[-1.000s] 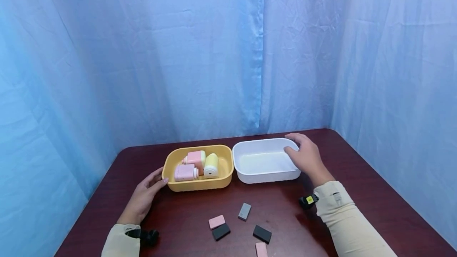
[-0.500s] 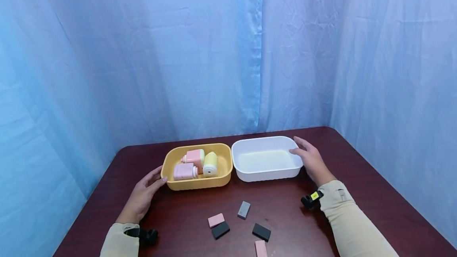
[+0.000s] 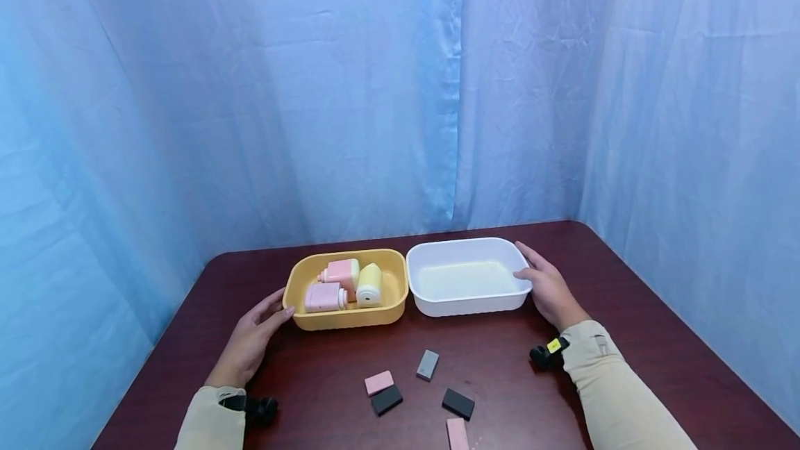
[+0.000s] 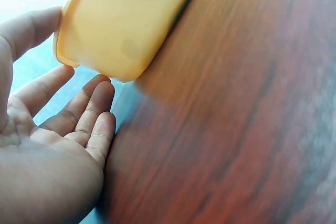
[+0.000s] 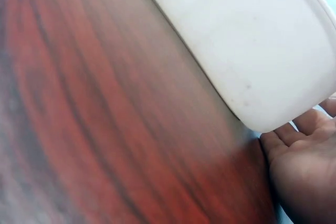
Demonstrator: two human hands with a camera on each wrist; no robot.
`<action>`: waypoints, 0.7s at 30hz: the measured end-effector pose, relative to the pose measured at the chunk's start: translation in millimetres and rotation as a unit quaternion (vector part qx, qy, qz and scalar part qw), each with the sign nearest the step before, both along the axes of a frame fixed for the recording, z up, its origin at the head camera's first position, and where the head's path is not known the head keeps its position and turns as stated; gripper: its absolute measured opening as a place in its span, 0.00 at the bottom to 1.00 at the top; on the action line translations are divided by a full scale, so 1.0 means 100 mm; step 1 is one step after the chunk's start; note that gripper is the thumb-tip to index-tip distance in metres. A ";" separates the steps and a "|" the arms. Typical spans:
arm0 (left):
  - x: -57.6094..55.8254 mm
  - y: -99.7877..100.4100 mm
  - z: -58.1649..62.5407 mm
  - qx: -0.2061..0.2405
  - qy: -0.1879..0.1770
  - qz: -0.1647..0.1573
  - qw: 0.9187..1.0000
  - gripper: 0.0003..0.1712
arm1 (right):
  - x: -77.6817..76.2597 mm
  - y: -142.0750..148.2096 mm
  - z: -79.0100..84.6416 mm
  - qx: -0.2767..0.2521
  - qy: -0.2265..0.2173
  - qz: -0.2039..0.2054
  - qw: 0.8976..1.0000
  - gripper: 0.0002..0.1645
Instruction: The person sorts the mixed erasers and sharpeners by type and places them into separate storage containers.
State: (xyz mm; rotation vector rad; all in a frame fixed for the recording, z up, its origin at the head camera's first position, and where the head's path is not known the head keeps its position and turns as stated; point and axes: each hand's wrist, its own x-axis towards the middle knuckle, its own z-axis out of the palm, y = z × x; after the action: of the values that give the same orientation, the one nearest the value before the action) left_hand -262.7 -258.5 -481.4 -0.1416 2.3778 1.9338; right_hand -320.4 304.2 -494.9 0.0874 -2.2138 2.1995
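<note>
Broadly, blue cloth point(image 3: 350, 89) hangs in soft folds around the tabletop point(image 3: 312, 380), whose dark-red, grained surface has rounded far corners. A narrow strip lies behind the two bins, with more room at either side and a broad stretch in front.

Both bins have round-cornered, smooth walls; they sit side by side near the far edge, the yellow bin point(image 3: 350, 319) on the left, the white bin point(image 3: 465, 307) on the right. Two hands hold their outer ends: the left hand point(image 3: 251, 340) has its thumb at the yellow rim's near corner and its fingers along the outside, the lower ones loosely spread; the right hand point(image 3: 550, 292) pinches the white rim, thumb inside, fingers outside.

Three glossy bottle shapes lie in the yellow bin: a pink bottle point(image 3: 340, 271), a lilac bottle point(image 3: 323, 297) and a yellow bottle point(image 3: 369, 283).

Five flat, rectangular blocks lie in front: one grey block point(image 3: 428, 364), two black blocks point(image 3: 458, 403) and two pink blocks point(image 3: 378, 383), one cut off by the view's lower edge.
</note>
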 end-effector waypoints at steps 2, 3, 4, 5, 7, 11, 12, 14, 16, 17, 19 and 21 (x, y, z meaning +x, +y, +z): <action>0.00 0.01 0.00 0.000 -0.001 0.001 1.000 0.45 | 0.00 0.01 -0.01 -0.010 -0.004 0.002 1.000 0.46; 0.00 0.01 0.00 -0.001 0.000 0.000 1.000 0.45 | 0.00 0.01 -0.01 -0.012 -0.008 0.002 1.000 0.45; 0.01 0.01 0.00 -0.002 -0.002 0.002 1.000 0.45 | 0.00 0.01 -0.01 -0.016 -0.009 0.003 1.000 0.45; 0.01 0.02 0.01 -0.001 -0.003 0.003 1.000 0.44 | 0.00 0.00 -0.01 -0.020 -0.010 0.005 1.000 0.45; 0.02 0.03 0.02 0.000 -0.005 0.010 1.000 0.44 | 0.00 0.00 -0.01 -0.025 -0.011 0.008 1.000 0.44; 0.03 0.06 0.05 0.003 -0.005 0.029 1.000 0.43 | 0.00 -0.02 -0.02 -0.020 -0.012 0.006 1.000 0.44; 0.04 0.07 0.07 -0.003 -0.003 0.036 0.999 0.43 | 0.00 -0.02 -0.02 -0.014 -0.013 0.004 1.000 0.44; 0.05 0.11 0.10 -0.021 0.009 0.050 0.999 0.42 | -0.01 -0.02 -0.03 0.001 -0.012 -0.002 1.000 0.44; 0.07 0.16 0.14 -0.047 0.029 0.074 0.996 0.41 | -0.01 -0.02 -0.03 0.013 -0.008 -0.006 1.000 0.44; 0.08 0.19 0.17 -0.061 0.040 0.089 0.993 0.40 | -0.01 -0.02 -0.04 0.018 -0.006 -0.006 1.000 0.45; 0.11 0.26 0.23 -0.087 0.074 0.123 0.986 0.37 | -0.02 -0.02 -0.04 0.024 -0.001 -0.007 1.000 0.45; 0.15 0.35 0.31 -0.122 0.113 0.155 0.974 0.33 | -0.02 -0.02 -0.04 0.029 0.003 -0.007 1.000 0.46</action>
State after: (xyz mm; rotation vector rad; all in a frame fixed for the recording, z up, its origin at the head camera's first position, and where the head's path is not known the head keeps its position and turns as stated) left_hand -247.7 -223.4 -450.5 -0.3431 2.8940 1.8533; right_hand -322.3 301.9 -499.3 0.0787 -2.2686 2.1264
